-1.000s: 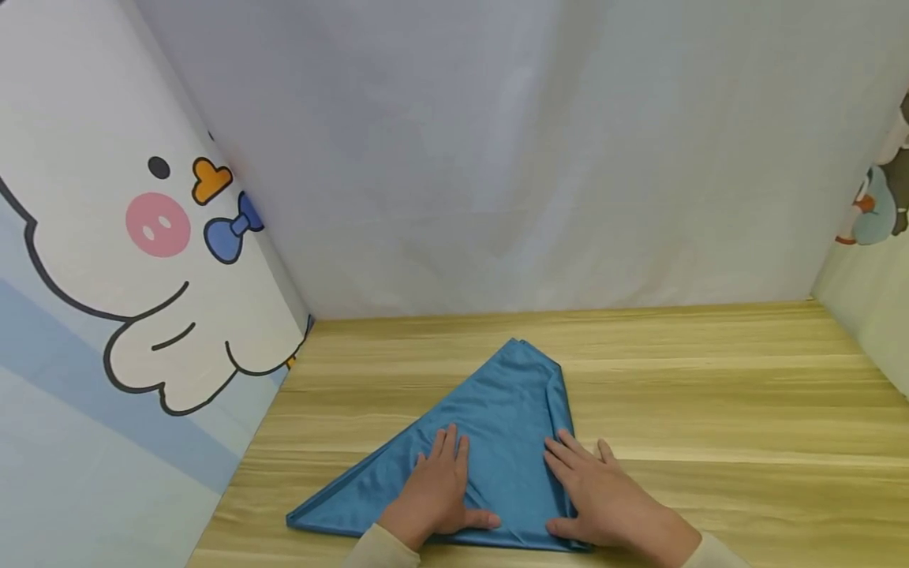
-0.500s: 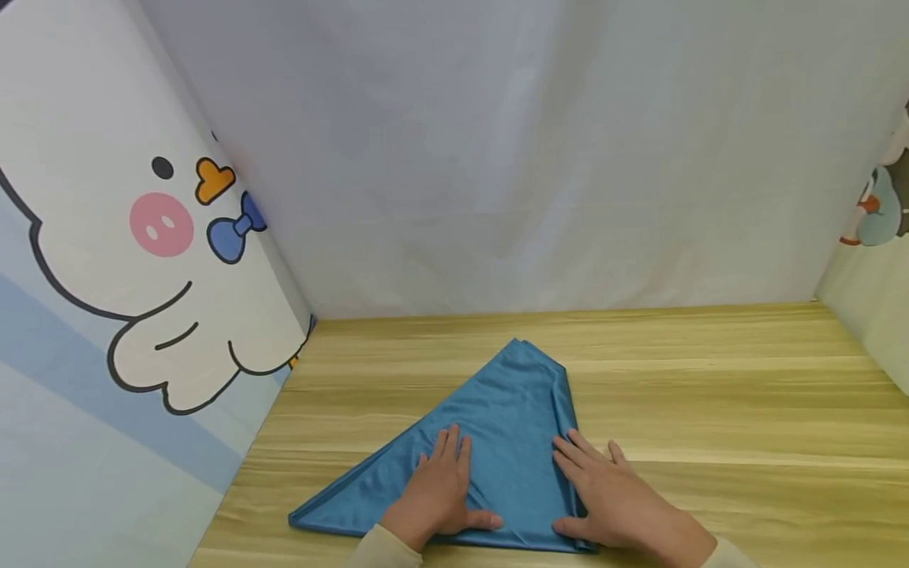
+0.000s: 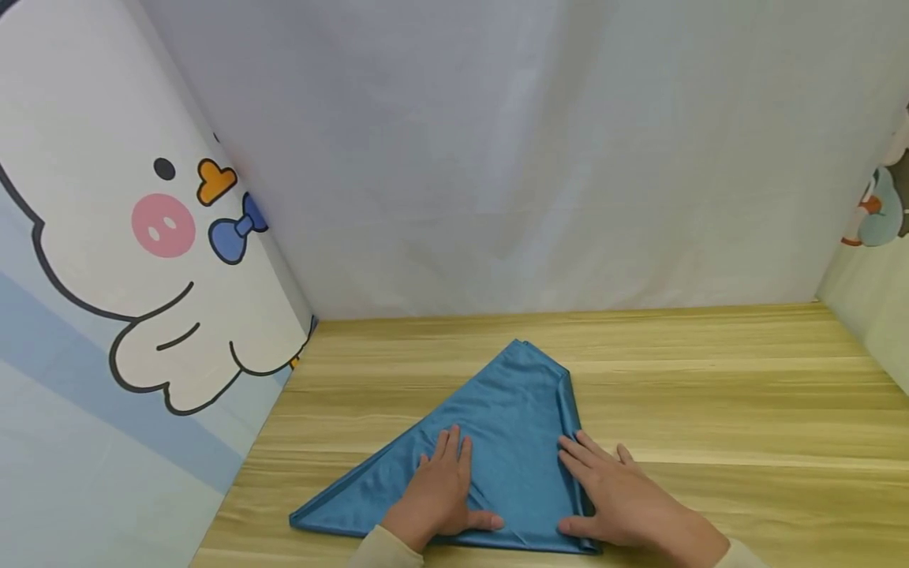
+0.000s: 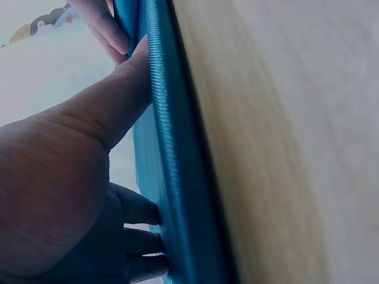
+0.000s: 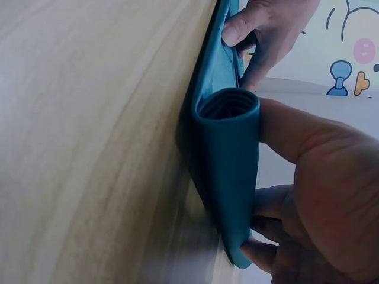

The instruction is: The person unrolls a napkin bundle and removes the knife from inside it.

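A shiny blue cloth (image 3: 511, 426), folded into a rough triangle, lies on the wooden table. My left hand (image 3: 436, 493) rests flat on its middle, fingers straight and thumb out to the right near the front edge. Along the right side, my right hand (image 3: 614, 493) lays its extended fingers and thumb over the folded border. In the right wrist view this border shows as a rolled, layered edge (image 5: 228, 160), with the thumb and fingertips touching its upper side. The left wrist view has the front hem (image 4: 163, 106) running past the left thumb.
Bare wooden table (image 3: 710, 394) surrounds the cloth. A pale curtain-like backdrop (image 3: 554, 158) rises behind it. At the left stands a panel printed with a white cartoon bird (image 3: 85, 237); another printed panel (image 3: 877, 205) is at the right.
My right hand has slid slightly to the right along with the cloth's right border, widening the cloth a little. My left hand has stayed at its spot on the cloth.
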Demonstrator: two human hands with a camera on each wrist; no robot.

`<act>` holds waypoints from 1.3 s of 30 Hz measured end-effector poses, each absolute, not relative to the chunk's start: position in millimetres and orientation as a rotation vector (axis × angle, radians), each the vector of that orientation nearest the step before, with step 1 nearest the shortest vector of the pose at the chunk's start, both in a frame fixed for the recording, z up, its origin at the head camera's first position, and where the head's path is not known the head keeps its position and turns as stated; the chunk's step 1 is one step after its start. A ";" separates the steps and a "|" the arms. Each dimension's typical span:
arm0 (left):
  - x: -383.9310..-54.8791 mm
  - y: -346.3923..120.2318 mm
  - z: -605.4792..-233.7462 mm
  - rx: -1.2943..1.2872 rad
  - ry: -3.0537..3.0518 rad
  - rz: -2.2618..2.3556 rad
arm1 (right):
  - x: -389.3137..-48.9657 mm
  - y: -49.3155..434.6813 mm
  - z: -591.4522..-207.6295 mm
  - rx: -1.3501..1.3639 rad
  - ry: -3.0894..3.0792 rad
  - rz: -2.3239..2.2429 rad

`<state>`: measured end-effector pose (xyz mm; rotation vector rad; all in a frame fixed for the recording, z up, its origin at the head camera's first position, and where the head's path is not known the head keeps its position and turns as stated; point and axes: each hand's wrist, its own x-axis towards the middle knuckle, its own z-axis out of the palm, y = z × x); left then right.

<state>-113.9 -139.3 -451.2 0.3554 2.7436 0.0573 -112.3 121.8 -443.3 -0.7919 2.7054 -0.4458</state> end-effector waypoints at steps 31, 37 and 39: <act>-112.9 -138.9 -452.3 0.352 2.739 0.088 | -103.4 147.0 -439.4 -0.862 2.748 -0.536; -112.7 -138.3 -451.1 0.354 2.750 0.090 | -98.9 134.9 -436.4 -0.997 2.735 -0.531; -112.3 -138.0 -451.0 0.358 2.754 0.090 | -99.1 132.6 -438.8 -0.999 2.729 -0.484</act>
